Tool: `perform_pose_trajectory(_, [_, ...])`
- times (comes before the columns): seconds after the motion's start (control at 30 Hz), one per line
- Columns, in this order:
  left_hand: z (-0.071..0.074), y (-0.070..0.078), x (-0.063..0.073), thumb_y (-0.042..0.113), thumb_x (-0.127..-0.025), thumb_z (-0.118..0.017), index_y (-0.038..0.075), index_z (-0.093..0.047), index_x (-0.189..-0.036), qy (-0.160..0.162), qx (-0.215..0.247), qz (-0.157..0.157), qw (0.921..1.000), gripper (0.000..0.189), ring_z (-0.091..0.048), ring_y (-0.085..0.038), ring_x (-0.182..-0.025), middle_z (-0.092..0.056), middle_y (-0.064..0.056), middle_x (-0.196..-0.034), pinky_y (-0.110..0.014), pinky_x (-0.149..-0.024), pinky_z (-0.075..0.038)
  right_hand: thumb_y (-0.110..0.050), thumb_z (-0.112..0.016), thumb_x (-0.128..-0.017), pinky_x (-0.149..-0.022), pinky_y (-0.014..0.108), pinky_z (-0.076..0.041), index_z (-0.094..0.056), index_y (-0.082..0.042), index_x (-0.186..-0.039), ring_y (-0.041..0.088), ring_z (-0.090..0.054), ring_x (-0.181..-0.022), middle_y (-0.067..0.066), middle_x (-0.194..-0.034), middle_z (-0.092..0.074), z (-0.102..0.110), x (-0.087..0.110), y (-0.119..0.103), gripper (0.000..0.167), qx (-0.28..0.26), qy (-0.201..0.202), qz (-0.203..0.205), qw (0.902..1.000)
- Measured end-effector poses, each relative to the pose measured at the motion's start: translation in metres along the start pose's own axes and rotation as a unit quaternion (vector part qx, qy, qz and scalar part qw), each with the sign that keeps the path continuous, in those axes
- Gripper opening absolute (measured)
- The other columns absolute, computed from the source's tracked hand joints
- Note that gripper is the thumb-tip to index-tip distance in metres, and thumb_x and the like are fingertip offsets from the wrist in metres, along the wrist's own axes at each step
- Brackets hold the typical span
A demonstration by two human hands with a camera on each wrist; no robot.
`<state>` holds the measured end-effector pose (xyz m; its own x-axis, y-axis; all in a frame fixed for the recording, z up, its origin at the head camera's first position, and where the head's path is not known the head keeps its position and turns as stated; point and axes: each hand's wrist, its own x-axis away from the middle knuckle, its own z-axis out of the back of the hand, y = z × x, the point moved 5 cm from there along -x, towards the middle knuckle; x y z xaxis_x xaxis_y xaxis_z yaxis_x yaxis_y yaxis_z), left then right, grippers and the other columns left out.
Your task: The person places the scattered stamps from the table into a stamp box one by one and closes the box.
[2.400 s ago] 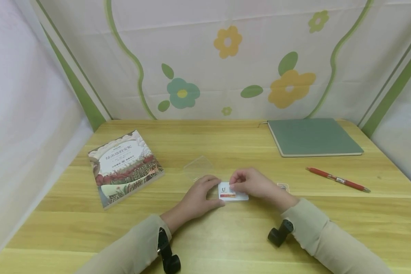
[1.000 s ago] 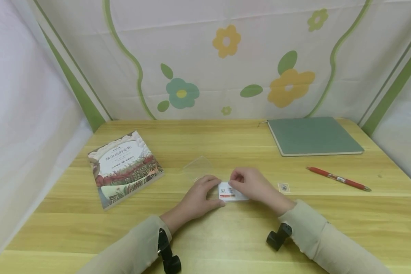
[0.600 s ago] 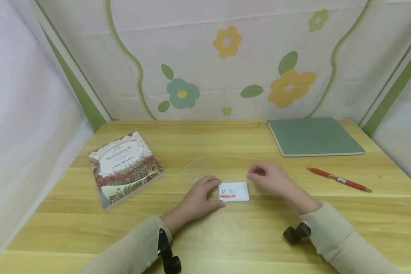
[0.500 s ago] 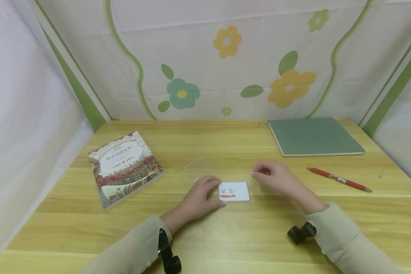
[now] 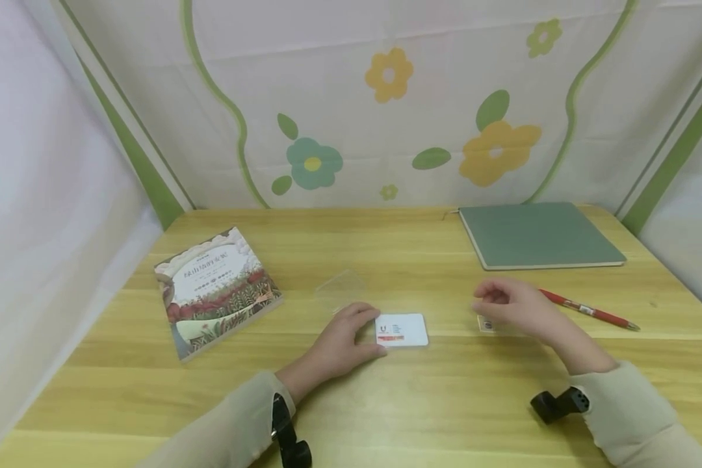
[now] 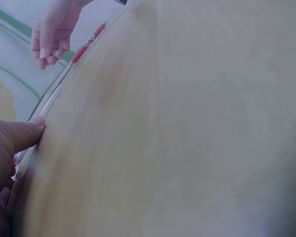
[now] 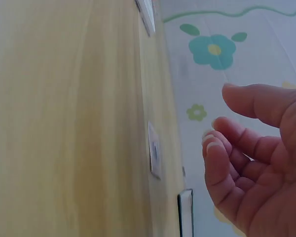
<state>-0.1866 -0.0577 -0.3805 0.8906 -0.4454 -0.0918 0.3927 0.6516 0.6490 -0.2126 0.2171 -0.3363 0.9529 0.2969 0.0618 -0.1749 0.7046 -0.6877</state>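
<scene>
1. Fingers [image 7: 218, 173] of the right hand [image 5: 523, 309] curl loosely, the thumb standing apart from them, with nothing in their hold; the right wrist view shows them raised clear of the table [image 5: 386, 409].
2. Nearest to them is a small printed square [image 5: 485, 324], flat on the tabletop and partly hidden by the hand in the head view. It looks thin as paper, so probably almost weightless, easily creased and awkward to get a nail under. A corner or free edge would be the place to pinch it, gently.
3. The left hand [image 5: 345, 341] holds the left end of a white card [image 5: 412, 328] between thumb and fingertip, spread to the card's near and far corners.
4. That card lies flat between the two hands, most of its face uncovered. I judge it light, fairly stiff and smooth, likely to skid if pushed from one side only; opposite edges give the best hold.
5. Just beyond the left hand lies a clear sheet [image 5: 345, 289], perhaps slippery.
6. Farther out are a red pen [image 5: 605, 315] beside the right hand, a green notebook [image 5: 544, 234] behind it, and an illustrated book [image 5: 216, 292] at far left.
</scene>
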Motion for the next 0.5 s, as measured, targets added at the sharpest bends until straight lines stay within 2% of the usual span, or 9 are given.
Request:
perform_pose_trajectory(0.23, [-0.001,0.002,0.000,0.030,-0.077,-0.074,0.005,-0.052,-0.129,0.004,-0.005,-0.007,1.0000,0.062,-0.045,-0.024,-0.121,-0.050,-0.007,-0.129,-0.042,-0.103,-0.037,-0.025,-0.068,-0.084,-0.067,0.023,-0.047,-0.062,-0.001,-0.104,0.015,-0.055,-0.083,0.005,-0.091,-0.062,0.005,0.006,0.015,0.031,0.022,-0.001,-0.003,0.9997])
perform_pose_trajectory(0.5, [-0.002,0.002,0.000,0.031,-0.077,-0.074,0.006,-0.053,-0.129,0.003,-0.007,-0.005,1.0000,0.062,-0.045,-0.023,-0.121,-0.050,-0.005,-0.129,-0.041,-0.103,-0.037,-0.024,-0.070,-0.082,-0.066,0.022,-0.046,-0.061,-0.001,-0.103,0.015,-0.053,-0.083,0.005,-0.092,-0.061,0.001,0.010,0.029,0.033,0.030,-0.024,-0.014,0.9992])
